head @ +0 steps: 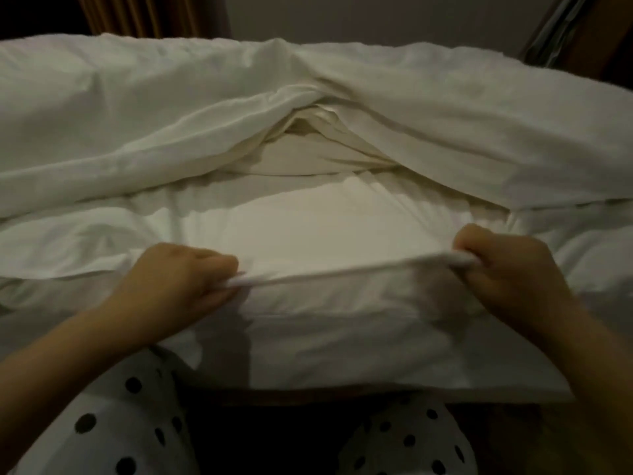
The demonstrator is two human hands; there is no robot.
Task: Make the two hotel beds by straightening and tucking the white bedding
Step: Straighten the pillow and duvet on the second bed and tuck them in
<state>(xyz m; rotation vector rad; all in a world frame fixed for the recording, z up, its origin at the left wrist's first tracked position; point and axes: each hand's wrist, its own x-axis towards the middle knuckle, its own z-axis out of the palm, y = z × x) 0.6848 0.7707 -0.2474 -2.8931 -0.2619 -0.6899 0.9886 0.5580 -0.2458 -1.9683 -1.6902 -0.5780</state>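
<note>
Head view only, dim and a bit blurred: we're looking down at one bed (376,371) from its near edge. We see the left hand (185,275) clenched on the hem (342,273) of the white sheet (325,221), fingers curled around it. The right hand (510,269) grips the same hem further right, knuckles up. Between the two fists the hem runs as a taut, slightly raised line, higher at the right hand. Behind that line the sheet lies flat and fairly smooth. In front of it the fabric drops over the bed's near side and ends above a dark gap. The white duvet (120,125) is bunched across the far half of the bed, apart from both hands, with a tent-shaped opening at its middle showing folded cream layers inside. We can't tell whether the gripped layer is a plain sheet or a cover flap. Polka-dot clothing (113,423) on the person's legs fills the bottom, either side of the dark gap. Brown curtain (137,15) top left, plain wall (342,15) behind the bed
</note>
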